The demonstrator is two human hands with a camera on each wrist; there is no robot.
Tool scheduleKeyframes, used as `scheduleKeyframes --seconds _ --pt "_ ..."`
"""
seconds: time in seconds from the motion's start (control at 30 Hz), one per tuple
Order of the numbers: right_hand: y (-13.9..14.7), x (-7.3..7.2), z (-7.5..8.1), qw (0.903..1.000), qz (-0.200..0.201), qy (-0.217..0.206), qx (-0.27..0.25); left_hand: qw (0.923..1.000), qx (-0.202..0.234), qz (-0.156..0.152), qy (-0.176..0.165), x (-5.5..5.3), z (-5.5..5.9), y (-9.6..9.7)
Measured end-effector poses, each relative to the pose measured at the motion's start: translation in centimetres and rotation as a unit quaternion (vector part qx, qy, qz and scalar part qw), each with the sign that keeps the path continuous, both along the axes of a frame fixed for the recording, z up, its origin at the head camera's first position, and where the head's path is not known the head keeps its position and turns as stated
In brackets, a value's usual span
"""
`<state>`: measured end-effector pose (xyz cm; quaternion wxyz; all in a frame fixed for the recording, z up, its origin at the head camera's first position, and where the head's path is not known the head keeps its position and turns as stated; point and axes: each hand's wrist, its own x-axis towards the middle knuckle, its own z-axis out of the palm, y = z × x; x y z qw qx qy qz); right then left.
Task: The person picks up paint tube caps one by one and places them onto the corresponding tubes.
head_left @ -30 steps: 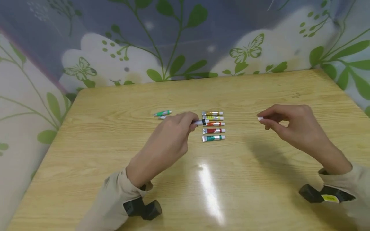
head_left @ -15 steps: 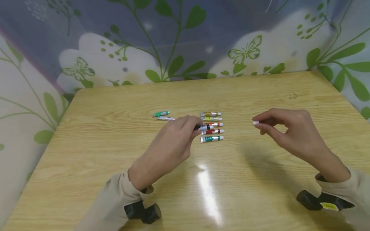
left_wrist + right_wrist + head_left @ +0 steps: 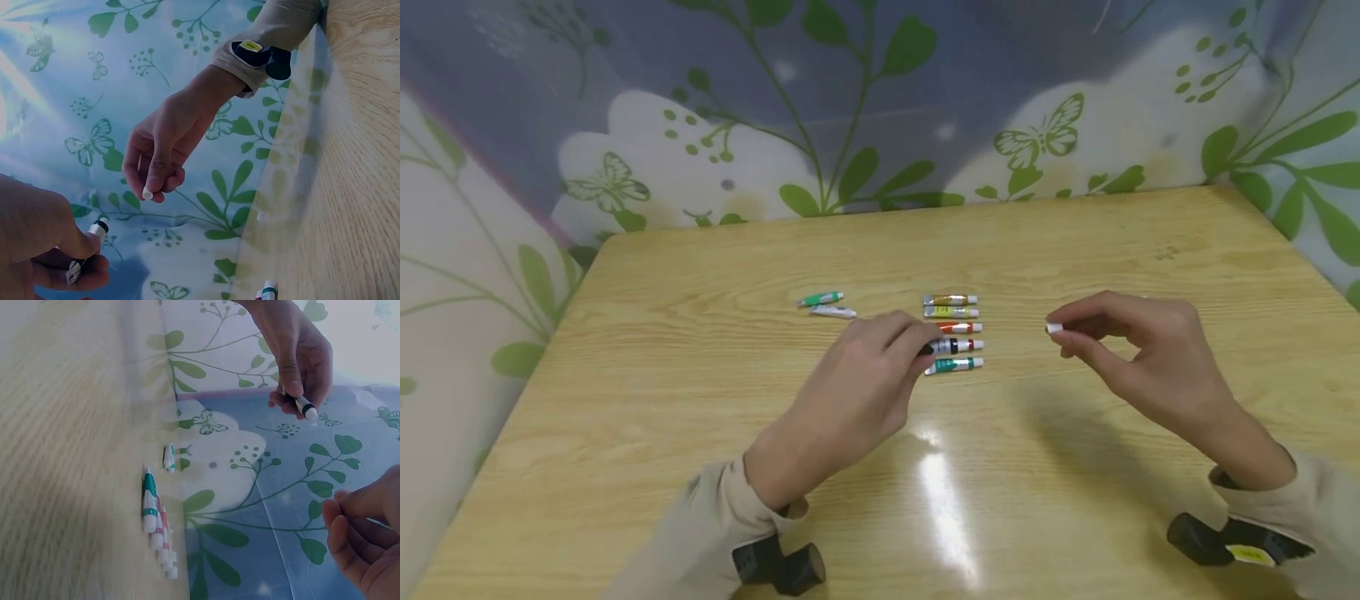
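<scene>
My left hand [image 3: 857, 375] pinches a small paint tube [image 3: 951, 346] with a black band, held over the row of tubes and partly hidden by the fingers. Its narrow white end points right, toward the other hand, as the right wrist view also shows on the tube [image 3: 306, 408]. Between thumb and forefinger, my right hand [image 3: 1157, 346] holds a small white cap [image 3: 1055, 329], apart from the tube. Beneath the left hand lie gold [image 3: 951, 300], yellow [image 3: 951, 312], orange [image 3: 958, 328] and green [image 3: 957, 365] paint tubes; a red one [image 3: 978, 344] is mostly covered.
Left of the row, a light green tube [image 3: 822, 298] and a white tube [image 3: 833, 312] lie side by side on the wooden table [image 3: 700, 358]. A leaf-patterned cloth [image 3: 880, 108] hangs behind the table's far edge.
My left hand has come slightly down and right with the tube, uncovering the white tube at the left. My right hand has moved a little left and down with the cap, narrowing the gap.
</scene>
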<state>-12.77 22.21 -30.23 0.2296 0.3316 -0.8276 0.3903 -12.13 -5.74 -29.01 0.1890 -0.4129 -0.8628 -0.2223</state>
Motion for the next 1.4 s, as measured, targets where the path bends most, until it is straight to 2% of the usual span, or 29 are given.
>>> scheduleKeyframes --seconds 0.3,0.6,0.87,1.0,1.17,1.4 --pt "-0.9 0.8 -0.3 0.9995 0.025 -0.007 -0.017 0.9997 0.006 -0.011 0.022 0.5 -0.2 0.4" --pt "-1.8 1.2 -1.1 0.9982 0.044 -0.015 -0.038 0.9992 -0.012 -0.010 0.037 1.1 0.3 0.6" --pt "-2.3 1.7 -1.2 0.9958 0.059 -0.014 -0.069 0.9968 -0.004 -0.025 0.075 1.1 0.1 0.9" --pt "-2.6 1.8 -1.3 0.9915 0.079 -0.016 -0.102 0.9951 -0.006 -0.033 0.093 1.2 -0.1 1.1" --pt "-2.9 2.1 -1.6 0.9806 0.122 -0.042 -0.148 0.9936 -0.004 -0.040 0.106 1.2 -0.4 1.3" --pt "-3.4 2.3 -1.9 0.9800 0.124 -0.069 -0.139 0.9933 -0.014 -0.044 0.106 1.4 -0.6 1.6"
